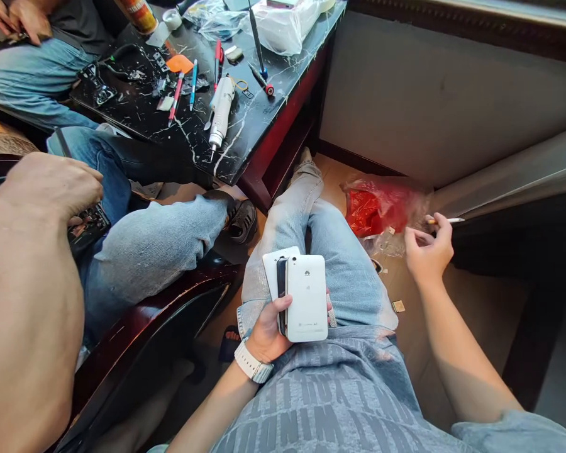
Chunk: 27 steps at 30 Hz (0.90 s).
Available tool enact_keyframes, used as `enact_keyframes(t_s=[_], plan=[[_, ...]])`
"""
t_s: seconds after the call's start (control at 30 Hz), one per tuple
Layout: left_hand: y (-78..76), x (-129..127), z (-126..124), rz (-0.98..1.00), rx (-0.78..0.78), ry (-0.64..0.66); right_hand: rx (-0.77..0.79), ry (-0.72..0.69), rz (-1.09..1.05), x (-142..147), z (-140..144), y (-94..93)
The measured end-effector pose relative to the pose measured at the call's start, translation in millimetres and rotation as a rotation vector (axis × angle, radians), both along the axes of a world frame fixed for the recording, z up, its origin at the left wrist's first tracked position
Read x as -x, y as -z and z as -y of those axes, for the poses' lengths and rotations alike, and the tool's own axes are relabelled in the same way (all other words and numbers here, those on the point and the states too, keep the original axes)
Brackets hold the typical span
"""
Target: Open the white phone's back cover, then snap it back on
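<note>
Resting on the person's lap, the left hand is wrapping closed around a stack of phones, thumb lying across the side; the top white phone is showing a Huawei logo and small unreadable print. The right hand is hanging out beside the knee, fingers loosely curled, pinching a cigarette near a red bag on the floor. A co-worker's hand is gripping a dark device at left.

A black marble table stands against grey walls over tan floor.
</note>
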<state>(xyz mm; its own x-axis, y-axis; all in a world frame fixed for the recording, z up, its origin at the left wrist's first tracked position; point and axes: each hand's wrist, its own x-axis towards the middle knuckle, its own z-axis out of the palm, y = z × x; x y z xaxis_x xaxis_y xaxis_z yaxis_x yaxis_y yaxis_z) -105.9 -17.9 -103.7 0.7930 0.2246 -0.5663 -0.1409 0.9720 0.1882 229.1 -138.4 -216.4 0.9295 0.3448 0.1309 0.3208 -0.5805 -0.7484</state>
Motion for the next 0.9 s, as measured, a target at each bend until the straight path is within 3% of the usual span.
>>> enact_keyframes(t_s=[0.23,0.33,0.4,0.53,0.67,0.8,0.9], plan=[[13.0,4.3,4.1,-0.113,-0.057,-0.029,-0.227,-0.515,-0.113,110.2,-19.3,-81.1],[14.0,1.9,5.5,-0.202,-0.094,-0.068,-0.244,-0.704,-0.242,146.9,-22.6,-98.7],[11.6,-1.4,5.0,-0.268,-0.133,-0.099,-0.266,-0.754,-0.358,163.3,-23.8,-103.0],[1.5,-12.9,-2.9,-0.331,-0.180,-0.127,-0.337,-0.653,-0.467,175.2,-32.0,-105.1],[-13.1,-29.9,-25.1,-0.331,-0.283,-0.129,-0.525,-0.494,-0.508,161.5,-49.9,-115.2],[-30.2,-54.5,-76.3,-0.427,-0.514,-0.226,-0.661,-0.355,-0.423,131.9,-61.8,-127.2],[-41.7,-78.3,-132.1,-0.520,-0.588,-0.165,-0.627,-0.260,-0.382,110.2,-58.9,-129.6]])
